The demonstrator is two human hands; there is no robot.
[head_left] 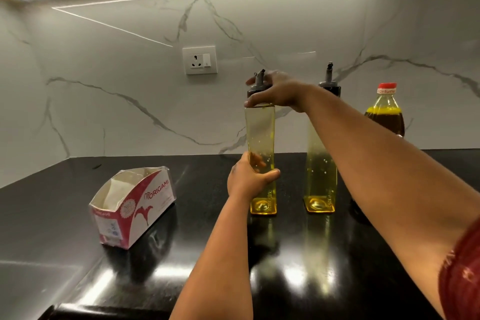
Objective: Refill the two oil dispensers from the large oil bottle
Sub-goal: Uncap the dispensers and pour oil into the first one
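Two tall square yellow oil dispensers stand on the black counter. My left hand (246,176) grips the lower body of the left dispenser (261,138). My right hand (275,91) is wrapped around that dispenser's dark spout cap (258,80) at the top. The right dispenser (320,171) stands just beside it, capped with its own spout, and my right forearm crosses in front of its upper part. The large oil bottle (385,112), with a red cap and dark oil inside, stands at the back right, its lower part hidden behind my right arm.
An open white and red Origami cardboard box (135,205) sits on the counter (78,202) to the left. A wall socket (199,60) is set in the marble backsplash behind. The counter meets the wall close behind the bottles.
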